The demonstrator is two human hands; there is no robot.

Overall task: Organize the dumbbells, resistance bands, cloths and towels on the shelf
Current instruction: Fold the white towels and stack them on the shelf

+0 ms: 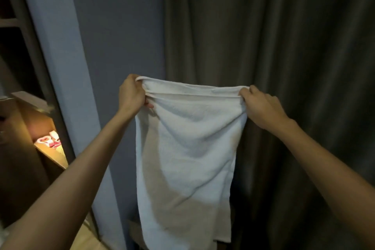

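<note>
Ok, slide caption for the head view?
The left hand and right hand hold a white towel up by its top corners.

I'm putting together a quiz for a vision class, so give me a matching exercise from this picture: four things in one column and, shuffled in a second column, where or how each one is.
Things:
1. towel
2. curtain
3. shelf
4. right hand

Places or states:
A. far left, warmly lit
B. pinches the towel's upper right corner
C. white, hangs spread out in mid-air
D. dark, behind the towel and to its right

Pairs: 1-C, 2-D, 3-A, 4-B
</note>
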